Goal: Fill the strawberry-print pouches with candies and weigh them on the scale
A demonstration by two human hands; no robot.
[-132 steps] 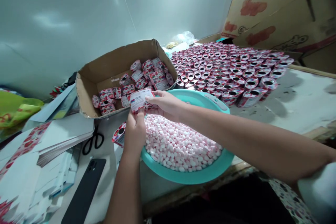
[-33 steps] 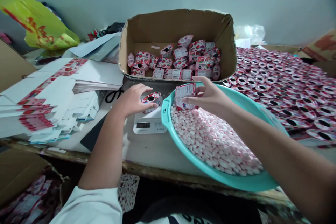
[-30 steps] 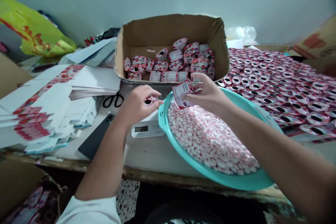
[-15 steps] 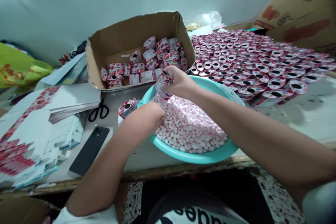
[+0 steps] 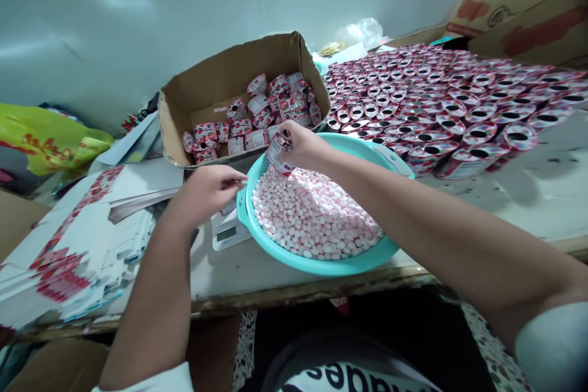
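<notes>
My right hand (image 5: 303, 146) grips a small printed tub (image 5: 276, 154), tilted over the left part of a turquoise basin (image 5: 316, 267). In the basin lies a heap of small white and pink oval candies (image 5: 316, 220). My left hand (image 5: 209, 193) is just outside the basin's left rim, above a white digital scale (image 5: 229, 236). Its fingers are closed together, and whatever they hold is hidden. Under this hand, only a sliver of a printed tub (image 5: 228, 208) on the scale shows.
Behind the basin a cardboard box (image 5: 220, 86) holds several wrapped tubs. Many open-topped printed tubs (image 5: 432, 128) stand in rows on the right. Flat printed cartons (image 5: 87, 214) are stacked at the left, beside a yellow-green bag (image 5: 55, 141).
My left hand has moved out of the candies, left across the rim to above the scale. My right hand still holds the tub over the basin. The view has shifted slightly.
</notes>
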